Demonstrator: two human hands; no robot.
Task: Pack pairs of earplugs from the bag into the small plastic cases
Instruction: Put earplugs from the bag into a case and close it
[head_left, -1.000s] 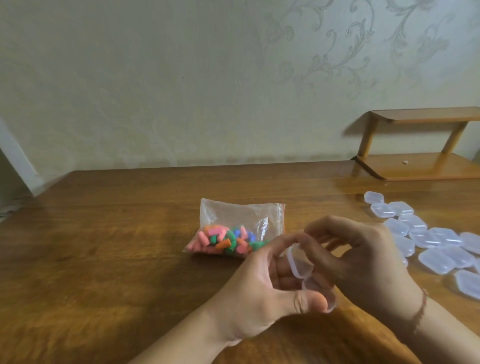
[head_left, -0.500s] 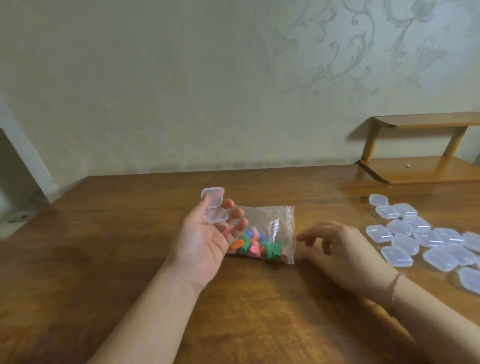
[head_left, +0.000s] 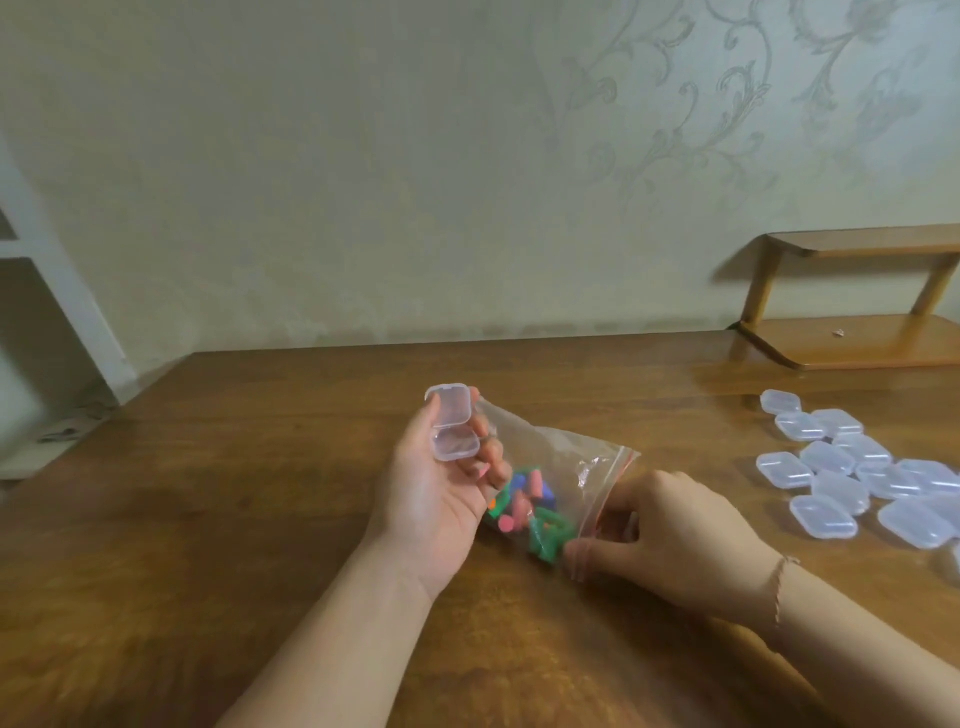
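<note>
A clear zip bag (head_left: 558, 452) of colourful earplugs (head_left: 530, 512) lies in the middle of the wooden table (head_left: 223, 519), its left end raised. My left hand (head_left: 431, 504) is palm up and holds a small clear plastic case (head_left: 453, 426), lid open and empty, on its fingers. The fingers also touch the bag's left end. My right hand (head_left: 675, 540) pinches the bag's red-striped zip edge at its right end, thumb against the plastic near the green earplugs.
Several shut clear cases (head_left: 852, 467) lie in a loose cluster at the table's right side. A low wooden shelf (head_left: 857, 345) stands at the back right against the patterned wall. A white frame sits beyond the table's left edge.
My left hand carried the opened case away to the left and up by the bag. My right hand left the case, reached the bag's zip edge and took hold of it; the bag's left end rose.
</note>
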